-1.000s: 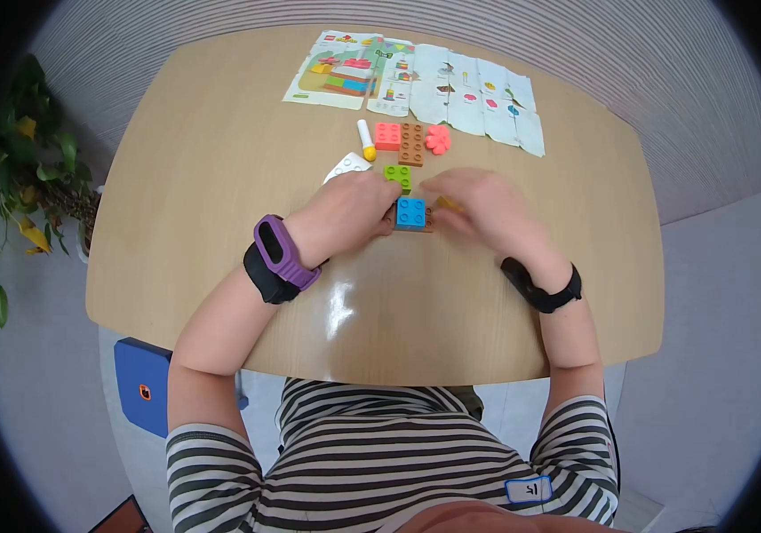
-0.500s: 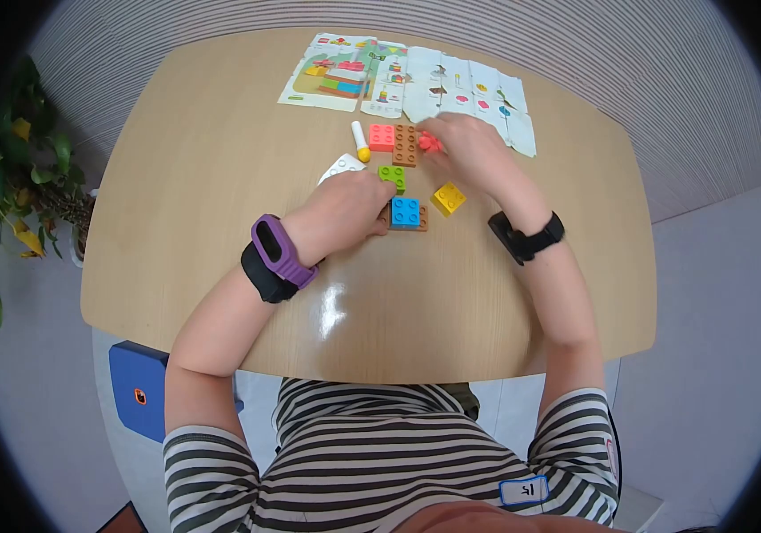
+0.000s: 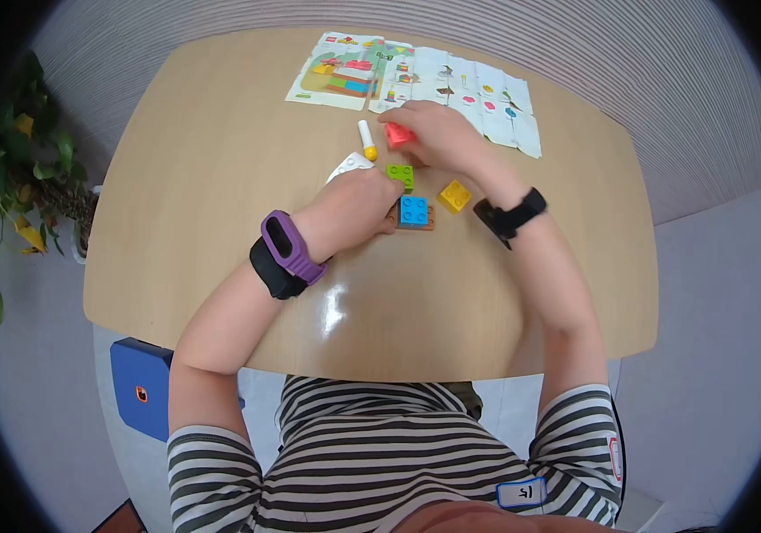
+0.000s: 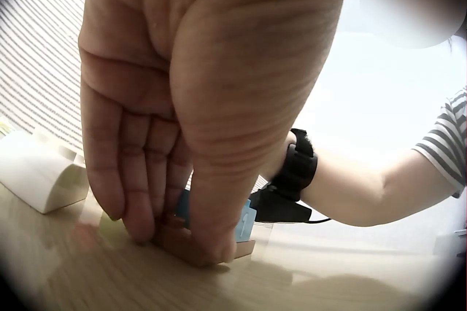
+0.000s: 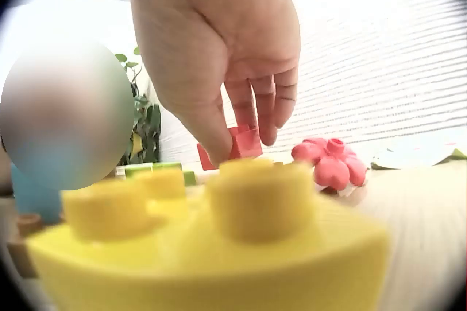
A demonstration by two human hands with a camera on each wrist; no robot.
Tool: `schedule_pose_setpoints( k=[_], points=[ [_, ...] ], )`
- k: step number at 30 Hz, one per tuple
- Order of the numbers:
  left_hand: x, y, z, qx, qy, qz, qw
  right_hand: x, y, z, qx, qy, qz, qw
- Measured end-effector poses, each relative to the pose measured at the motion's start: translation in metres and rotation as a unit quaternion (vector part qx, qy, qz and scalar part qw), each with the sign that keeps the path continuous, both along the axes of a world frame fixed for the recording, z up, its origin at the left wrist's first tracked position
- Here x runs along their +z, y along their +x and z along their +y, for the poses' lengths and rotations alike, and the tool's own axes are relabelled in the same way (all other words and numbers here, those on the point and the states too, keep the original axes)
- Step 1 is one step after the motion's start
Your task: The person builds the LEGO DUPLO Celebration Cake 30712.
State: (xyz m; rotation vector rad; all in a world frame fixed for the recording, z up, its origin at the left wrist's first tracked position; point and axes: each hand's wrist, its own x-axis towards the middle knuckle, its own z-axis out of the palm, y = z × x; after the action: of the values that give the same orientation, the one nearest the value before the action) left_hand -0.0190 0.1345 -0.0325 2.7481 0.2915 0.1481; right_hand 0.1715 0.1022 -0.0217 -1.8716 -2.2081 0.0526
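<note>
In the head view, my left hand (image 3: 349, 209) holds the end of a brown brick (image 3: 431, 218) that carries a blue brick (image 3: 413, 210). The left wrist view has the thumb on the near side of this brown brick (image 4: 182, 246), with the fingers behind. A green brick (image 3: 401, 176) is by the left fingertips. My right hand (image 3: 442, 138) pinches a pink brick (image 3: 398, 136) between thumb and fingers, and the brick looks tilted in the right wrist view. A yellow brick (image 3: 455, 196) lies near the right wrist. The second brown brick is hidden in the head view.
A white piece (image 3: 350, 165) and a white stick with a yellow end (image 3: 367, 140) lie left of the bricks. The pink flower (image 5: 334, 161) shows right of my right hand in the right wrist view. Printed sheets (image 3: 336, 75) lie along the table's far side.
My right hand let go of the yellow brick, passed over the flower and moved left to the pink brick, which it now pinches. My left hand has stayed at the brown brick.
</note>
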Motion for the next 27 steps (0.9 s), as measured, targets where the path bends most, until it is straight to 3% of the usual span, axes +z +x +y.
schedule_pose_setpoints(
  k=[5, 11, 14, 17, 27],
  points=[
    [-0.002, 0.001, 0.0, 0.007, -0.004, 0.006, 1.0, 0.037, 0.005, -0.046, 0.035, -0.084, 0.266, 0.96],
    [-0.001, 0.002, 0.0, 0.007, -0.008, 0.008, 1.0, 0.022, 0.014, -0.078, 0.111, 0.0, 0.213, 0.971],
    [-0.001, 0.002, 0.0, 0.01, -0.011, 0.006, 1.0, 0.027, -0.007, -0.089, 0.049, -0.001, 0.23, 0.972],
    [0.002, 0.003, -0.002, 0.015, -0.021, 0.009, 1.0, 0.028, -0.013, -0.093, 0.048, -0.032, 0.157, 0.986],
    [-0.003, 0.003, -0.001, 0.011, -0.057, -0.027, 0.998, 0.014, -0.017, -0.093, 0.072, -0.029, 0.147, 0.986]
  ],
)
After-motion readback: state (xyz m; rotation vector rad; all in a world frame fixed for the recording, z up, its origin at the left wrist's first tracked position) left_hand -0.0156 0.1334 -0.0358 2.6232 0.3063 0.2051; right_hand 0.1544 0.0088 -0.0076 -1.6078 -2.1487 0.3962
